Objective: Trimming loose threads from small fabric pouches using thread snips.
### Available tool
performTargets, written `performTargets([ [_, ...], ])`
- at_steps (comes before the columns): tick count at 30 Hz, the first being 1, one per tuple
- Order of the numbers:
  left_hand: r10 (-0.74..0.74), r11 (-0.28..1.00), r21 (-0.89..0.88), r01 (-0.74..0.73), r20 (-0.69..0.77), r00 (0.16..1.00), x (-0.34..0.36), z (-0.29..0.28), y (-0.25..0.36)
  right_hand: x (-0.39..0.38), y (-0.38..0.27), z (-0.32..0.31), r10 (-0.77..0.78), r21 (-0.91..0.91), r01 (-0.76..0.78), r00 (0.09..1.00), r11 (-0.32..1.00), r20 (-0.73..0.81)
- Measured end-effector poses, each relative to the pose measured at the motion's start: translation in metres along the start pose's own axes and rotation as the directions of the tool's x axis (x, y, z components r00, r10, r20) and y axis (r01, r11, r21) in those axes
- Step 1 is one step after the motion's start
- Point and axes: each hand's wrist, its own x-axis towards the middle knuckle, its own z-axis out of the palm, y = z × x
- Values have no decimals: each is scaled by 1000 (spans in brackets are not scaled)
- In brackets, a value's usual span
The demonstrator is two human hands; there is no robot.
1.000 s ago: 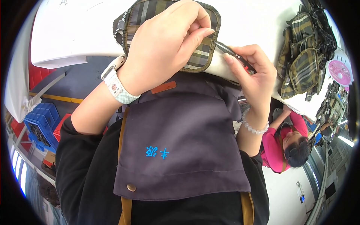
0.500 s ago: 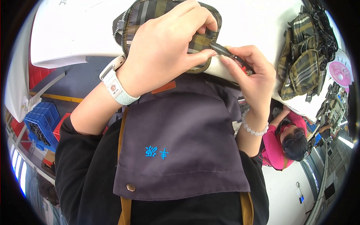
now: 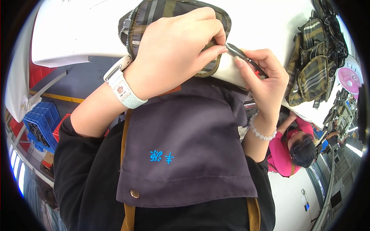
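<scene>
Plaid pouch (image 3: 162, 15) pinched by left hand (image 3: 173, 54) | right hand (image 3: 266, 82) grasps snips (image 3: 246, 61) | plaid bags (image 3: 312, 61) nearby

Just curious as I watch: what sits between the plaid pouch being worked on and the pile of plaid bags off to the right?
In the head view, the right hand with its small dark tool sits between the pouch and the pile, over bare white table.

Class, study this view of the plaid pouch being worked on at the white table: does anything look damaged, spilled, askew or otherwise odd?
Nothing stands out. The left hand grips the plaid pouch at the white table edge, the right hand holds small snips against it, and more plaid pouches lie heaped at the right.
</scene>
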Motion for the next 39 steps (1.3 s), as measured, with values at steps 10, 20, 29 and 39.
performTargets([
  [10, 2, 993, 114, -5, 22, 1000, 2, 2, 4, 0, 1, 4, -35, -37, 33, 998, 999, -57],
  [20, 34, 999, 26, -36, 91, 995, -1, -12, -5, -3, 4, 5, -37, -32, 35, 997, 999, -72],
  [29, -47, 987, -143, 72, 173, 984, 3, -17, -2, -1, 2, -2, -9, 33, 8, 999, 999, 30],
  [39, 34, 999, -2, -34, 141, 989, 6, -11, -4, 2, -7, -2, 47, 9, -47, 997, 999, 53],
])
